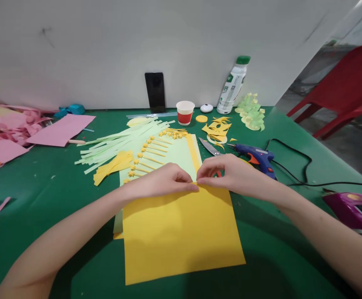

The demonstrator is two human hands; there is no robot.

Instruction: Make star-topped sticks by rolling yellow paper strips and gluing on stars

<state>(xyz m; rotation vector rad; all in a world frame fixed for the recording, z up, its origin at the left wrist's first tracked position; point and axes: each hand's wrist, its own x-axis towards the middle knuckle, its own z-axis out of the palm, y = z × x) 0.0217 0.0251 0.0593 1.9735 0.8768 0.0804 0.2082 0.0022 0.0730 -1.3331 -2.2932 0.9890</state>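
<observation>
A sheet of yellow paper (181, 232) lies in front of me, over part of a pale green sheet (179, 155). My left hand (168, 179) pinches its far edge near the middle. Right beside it, my right hand (222, 172) pinches the same edge, fingertips almost touching the left ones. On the green sheet, several thin yellow paper stems with small flower tips (151, 159) lie in a row, partly hidden by my left hand. Scissors (210, 147) lie beyond my right hand, their handles mostly covered by it.
A blue glue gun (255, 155) with a black cord lies to the right, near a purple device (355, 211). Behind stand a paper cup (185, 113), a phone (156, 92) and a bottle (233, 85). Green strips (118, 143), yellow scraps (218, 128) and pink paper (62, 129) lie around.
</observation>
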